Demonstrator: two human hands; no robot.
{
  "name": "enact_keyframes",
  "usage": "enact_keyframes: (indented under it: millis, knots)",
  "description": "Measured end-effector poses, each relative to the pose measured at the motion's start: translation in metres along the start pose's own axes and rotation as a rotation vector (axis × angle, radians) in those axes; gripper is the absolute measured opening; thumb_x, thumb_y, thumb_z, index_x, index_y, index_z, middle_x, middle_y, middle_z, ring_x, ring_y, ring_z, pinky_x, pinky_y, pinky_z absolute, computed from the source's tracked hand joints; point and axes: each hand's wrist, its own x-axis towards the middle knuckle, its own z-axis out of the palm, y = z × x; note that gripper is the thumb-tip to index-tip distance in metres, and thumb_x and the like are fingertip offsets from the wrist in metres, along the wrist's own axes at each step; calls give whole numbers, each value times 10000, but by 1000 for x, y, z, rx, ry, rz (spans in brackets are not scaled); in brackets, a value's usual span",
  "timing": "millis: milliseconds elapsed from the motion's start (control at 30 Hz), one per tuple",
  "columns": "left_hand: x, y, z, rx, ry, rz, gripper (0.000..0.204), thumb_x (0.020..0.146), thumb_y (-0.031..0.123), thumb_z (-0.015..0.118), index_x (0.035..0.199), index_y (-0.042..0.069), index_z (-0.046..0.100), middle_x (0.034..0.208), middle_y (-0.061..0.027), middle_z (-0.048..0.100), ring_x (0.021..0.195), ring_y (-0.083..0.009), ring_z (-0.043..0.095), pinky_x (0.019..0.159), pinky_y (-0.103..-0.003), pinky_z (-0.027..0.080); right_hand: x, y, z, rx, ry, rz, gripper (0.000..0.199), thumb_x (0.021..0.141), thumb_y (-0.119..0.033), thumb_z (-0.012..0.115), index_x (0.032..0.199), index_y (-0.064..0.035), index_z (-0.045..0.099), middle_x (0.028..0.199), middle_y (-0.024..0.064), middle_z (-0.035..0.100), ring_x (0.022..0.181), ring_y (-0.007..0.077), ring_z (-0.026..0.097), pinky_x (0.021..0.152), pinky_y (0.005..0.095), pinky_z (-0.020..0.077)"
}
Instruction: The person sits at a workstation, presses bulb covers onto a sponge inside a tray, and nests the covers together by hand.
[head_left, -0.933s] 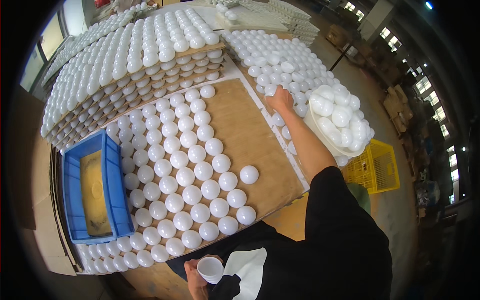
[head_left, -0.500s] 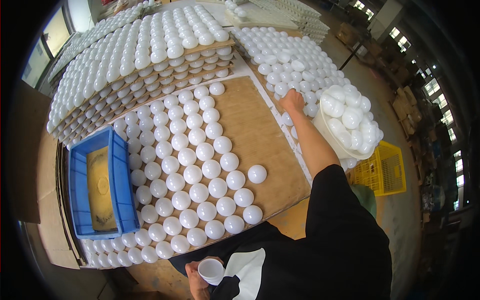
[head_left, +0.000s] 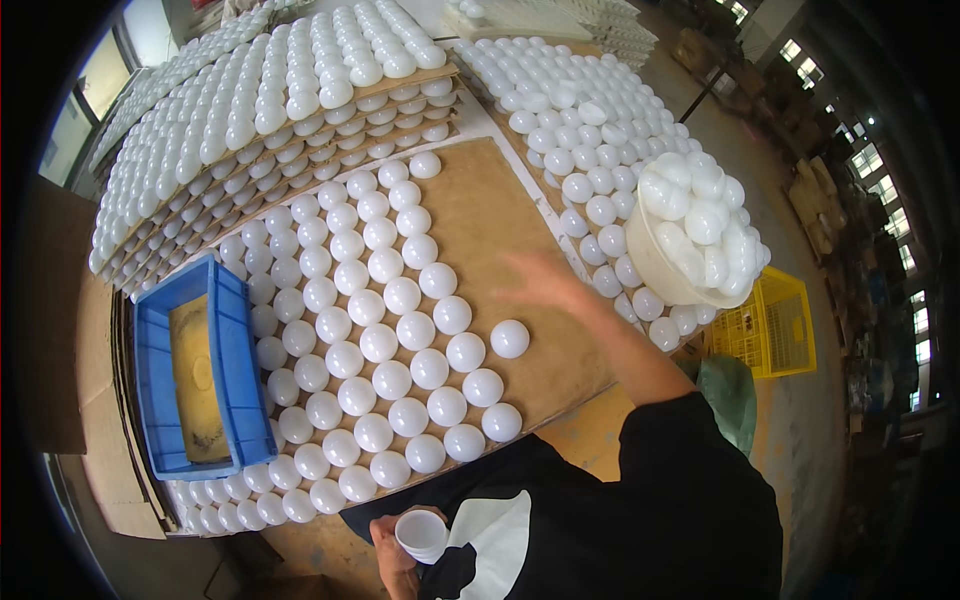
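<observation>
My left hand (head_left: 392,545) sits low against my dark shirt, shut on a small white cup-shaped piece (head_left: 421,534). My right hand (head_left: 540,280) is blurred in mid-air over the bare part of a brown cardboard sheet (head_left: 500,210); whether it holds anything is unclear. Rows of white globes (head_left: 390,335) cover the sheet's left part. A lone white globe (head_left: 510,338) at the row's end lies just below that hand. To its right, a cream bowl (head_left: 648,268) is heaped with white globes (head_left: 700,215).
A blue crate (head_left: 232,340) holding a yellowish slab stands at the left. Stacked cardboard layers of white globes (head_left: 280,90) fill the back, with more globes (head_left: 580,130) on the right. A yellow crate (head_left: 785,330) sits on the floor at the right.
My right hand has pulled back from the globes beside the bowl and swung left and nearer, over the bare cardboard. My left hand still keeps the white cup-shaped piece.
</observation>
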Motion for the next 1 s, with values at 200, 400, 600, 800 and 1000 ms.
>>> enact_keyframes:
  millis: [200,400,600,800,1000]
  knots:
    - [7,3,-9,-20,-211,58,814,773,684,595,808,-128,628,880,-233,689,686,-220,643,607,-286,512,-61,-49,51,-100,-166,72,628,808,-412,704,1318,-79,551,1324,246,498,1223,393,501,1009,454,430]
    - [0,-31,-24,-176,-138,95,775,786,642,586,829,-129,652,893,-223,695,697,-230,660,605,-288,522,-54,-52,50,-5,-260,91,621,795,-369,686,1302,-39,549,1197,265,542,1171,426,514,994,469,435]
    - [-5,-37,-49,-301,-143,124,441,789,272,491,862,-122,674,890,-194,707,748,-234,665,707,-278,523,-23,-53,20,622,-210,252,549,875,-345,668,1274,6,531,1209,176,608,998,298,658,807,409,564]
    - [-14,-39,-71,-359,-244,187,358,747,159,517,860,-140,678,905,-181,706,770,-230,664,703,-299,521,33,-146,-15,1293,-509,-26,447,942,-214,568,1321,4,473,1195,133,611,1019,229,648,803,397,574]
    - [-16,-50,-78,-361,-254,213,357,713,90,502,924,-131,686,922,-173,710,795,-218,661,735,-294,521,78,-294,-5,1236,-708,-258,405,932,-184,606,1280,1,514,1136,113,637,981,197,659,830,390,572]
